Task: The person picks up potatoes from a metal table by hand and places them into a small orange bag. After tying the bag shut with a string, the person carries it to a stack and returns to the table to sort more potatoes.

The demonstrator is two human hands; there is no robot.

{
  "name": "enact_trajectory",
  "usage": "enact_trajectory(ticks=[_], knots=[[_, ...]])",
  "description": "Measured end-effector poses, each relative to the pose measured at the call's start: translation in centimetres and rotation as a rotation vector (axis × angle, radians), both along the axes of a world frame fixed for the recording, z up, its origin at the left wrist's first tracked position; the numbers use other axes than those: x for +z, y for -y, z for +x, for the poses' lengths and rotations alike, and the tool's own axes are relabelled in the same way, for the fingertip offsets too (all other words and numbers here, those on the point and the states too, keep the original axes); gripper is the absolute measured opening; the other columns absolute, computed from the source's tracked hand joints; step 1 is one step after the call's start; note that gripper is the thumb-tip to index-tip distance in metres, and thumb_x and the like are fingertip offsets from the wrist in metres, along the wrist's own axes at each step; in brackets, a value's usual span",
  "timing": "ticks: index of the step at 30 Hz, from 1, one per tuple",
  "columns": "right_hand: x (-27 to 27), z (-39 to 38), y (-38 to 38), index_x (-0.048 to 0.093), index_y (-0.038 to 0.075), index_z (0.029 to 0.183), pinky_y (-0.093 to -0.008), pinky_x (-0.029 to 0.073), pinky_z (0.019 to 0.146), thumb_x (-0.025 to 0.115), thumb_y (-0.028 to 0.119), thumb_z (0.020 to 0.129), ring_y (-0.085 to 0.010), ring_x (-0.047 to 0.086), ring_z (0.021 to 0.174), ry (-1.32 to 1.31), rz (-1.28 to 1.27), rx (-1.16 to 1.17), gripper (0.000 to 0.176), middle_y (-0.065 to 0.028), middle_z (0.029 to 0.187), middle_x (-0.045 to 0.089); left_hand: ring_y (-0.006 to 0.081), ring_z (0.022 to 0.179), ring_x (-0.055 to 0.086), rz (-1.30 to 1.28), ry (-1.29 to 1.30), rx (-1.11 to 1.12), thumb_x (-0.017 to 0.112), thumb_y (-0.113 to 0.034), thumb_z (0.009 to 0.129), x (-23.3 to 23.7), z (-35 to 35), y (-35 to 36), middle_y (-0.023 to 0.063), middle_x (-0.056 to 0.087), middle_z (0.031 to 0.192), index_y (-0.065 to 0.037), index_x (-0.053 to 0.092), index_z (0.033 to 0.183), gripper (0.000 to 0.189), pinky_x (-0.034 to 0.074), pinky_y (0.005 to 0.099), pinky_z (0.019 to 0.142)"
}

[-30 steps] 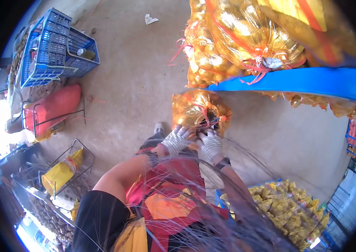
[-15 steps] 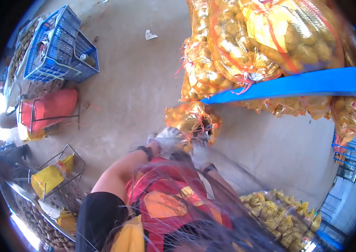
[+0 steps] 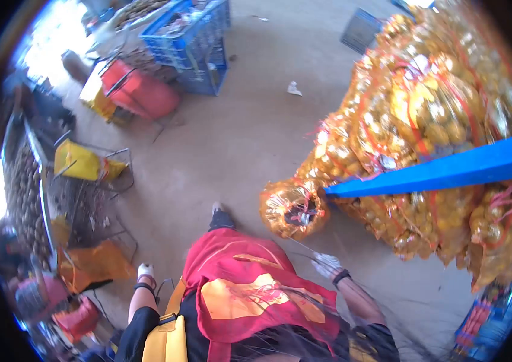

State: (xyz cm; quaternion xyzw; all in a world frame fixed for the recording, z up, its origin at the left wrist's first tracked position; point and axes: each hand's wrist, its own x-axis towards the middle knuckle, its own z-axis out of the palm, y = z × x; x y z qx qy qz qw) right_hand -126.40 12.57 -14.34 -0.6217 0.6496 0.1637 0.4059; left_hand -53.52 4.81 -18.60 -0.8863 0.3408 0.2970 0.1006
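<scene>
A filled orange mesh sack stands on the floor in front of me, its dark top facing up. From it a thin pale string runs to my right hand, which wears a white glove and a dark wristband. The fingers are bent at the string's end and look closed on it. My left hand, also gloved, hangs low beside my red apron, away from the sack. It is too small and blurred to show how its fingers lie.
Full potato sacks are piled at the right behind a blue bar. Blue crates stand at the far left. Along the left are a red sack and a yellow sack on metal frames, beside heaped potatoes.
Both hands have left the sack's top. The left has dropped back to my side, the right has drawn back to the right. The view has turned, and the sack sits farther right.
</scene>
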Motion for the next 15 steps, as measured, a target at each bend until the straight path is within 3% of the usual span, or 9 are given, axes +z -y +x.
enact_trajectory(ticks=[2, 3, 4, 6, 7, 10, 11, 12, 15], knots=[[-0.3, -5.0, 1.3, 0.063, 0.010, 0.116, -0.0484, 0.051, 0.088, 0.053, 0.040, 0.090, -0.0358, 0.064, 0.103, -0.112, 0.020, 0.204, 0.041, -0.0176, 0.109, 0.068, 0.0338, 0.102, 0.066, 0.025, -0.055, 0.162, 0.064, -0.024, 0.087, -1.4, -0.6, -5.9, 0.0187, 0.069, 0.108, 0.000, 0.066, 0.111, 0.035, 0.051, 0.0397, 0.087], [-0.7, -6.8, 3.2, 0.070, 0.008, 0.106, -0.0441, 0.052, 0.085, 0.057, 0.047, 0.086, -0.0342, 0.066, 0.097, -0.258, 0.087, 0.295, 0.045, -0.0147, 0.102, 0.070, 0.0274, 0.101, 0.065, 0.008, -0.089, 0.257, 0.065, -0.025, 0.086, -2.5, -1.4, -8.2, 0.0156, 0.069, 0.111, -0.001, 0.066, 0.113, 0.037, 0.049, 0.0387, 0.087], [-1.2, -7.8, 5.9, 0.072, 0.013, 0.107, -0.0425, 0.052, 0.091, 0.057, 0.045, 0.085, -0.0322, 0.065, 0.105, -0.405, 0.193, 0.292, 0.041, -0.0128, 0.112, 0.069, 0.0286, 0.108, 0.063, 0.035, -0.157, 0.286, 0.064, -0.029, 0.087, -2.7, -2.8, -9.6, 0.0160, 0.066, 0.118, -0.001, 0.064, 0.117, 0.041, 0.048, 0.0391, 0.092], [1.1, -7.7, 13.0, 0.072, 0.006, 0.093, -0.0458, 0.052, 0.087, 0.060, 0.047, 0.083, -0.0345, 0.066, 0.098, -0.479, 0.034, 0.331, 0.044, -0.0165, 0.098, 0.071, 0.0331, 0.112, 0.061, 0.108, -0.255, 0.254, 0.061, -0.035, 0.088, -1.4, -6.4, -9.6, 0.0179, 0.065, 0.121, -0.003, 0.064, 0.121, 0.046, 0.047, 0.0401, 0.094], [3.7, -4.7, 17.3, 0.072, 0.012, 0.107, -0.0422, 0.052, 0.089, 0.056, 0.046, 0.086, -0.0301, 0.066, 0.104, -0.548, 0.029, 0.345, 0.042, -0.0143, 0.109, 0.070, 0.0342, 0.114, 0.060, 0.130, -0.310, 0.195, 0.061, -0.039, 0.086, -2.3, -6.9, -9.4, 0.0190, 0.063, 0.124, -0.004, 0.063, 0.122, 0.050, 0.047, 0.0399, 0.095], [3.4, 1.9, 28.1, 0.068, 0.010, 0.113, -0.0430, 0.051, 0.088, 0.056, 0.044, 0.087, -0.0331, 0.065, 0.102, -0.430, -0.273, 0.322, 0.045, -0.0184, 0.105, 0.069, 0.0337, 0.115, 0.060, -0.021, -0.378, 0.127, 0.062, -0.041, 0.084, -0.7, -8.5, -5.3, 0.0185, 0.065, 0.120, -0.006, 0.067, 0.118, 0.049, 0.047, 0.0400, 0.098], [3.1, 5.0, 31.0, 0.067, 0.009, 0.113, -0.0424, 0.051, 0.088, 0.056, 0.043, 0.087, -0.0338, 0.065, 0.102, -0.314, -0.337, 0.314, 0.045, -0.0188, 0.105, 0.069, 0.0326, 0.112, 0.061, -0.213, -0.508, 0.130, 0.062, -0.037, 0.086, 5.0, -8.9, -3.3, 0.0184, 0.066, 0.118, -0.006, 0.066, 0.118, 0.044, 0.047, 0.0388, 0.097], [2.8, 8.6, 33.5, 0.067, 0.008, 0.113, -0.0418, 0.051, 0.088, 0.056, 0.042, 0.087, -0.0344, 0.065, 0.101, -0.199, -0.388, 0.303, 0.045, -0.0192, 0.104, 0.069, 0.0330, 0.111, 0.061, -0.202, -0.436, 0.115, 0.062, -0.036, 0.088, 1.3, -7.1, -2.4, 0.0183, 0.066, 0.117, -0.002, 0.064, 0.118, 0.045, 0.048, 0.0389, 0.095], [-1.0, 20.3, 39.1, 0.066, 0.005, 0.114, -0.0395, 0.052, 0.084, 0.055, 0.041, 0.088, -0.0324, 0.067, 0.093, 0.042, -0.292, 0.284, 0.045, -0.0186, 0.098, 0.070, 0.0323, 0.109, 0.062, -0.444, -0.435, 0.245, 0.060, -0.033, 0.090, 4.0, -3.1, 0.2, 0.0183, 0.067, 0.114, -0.003, 0.063, 0.117, 0.040, 0.048, 0.0386, 0.094]])
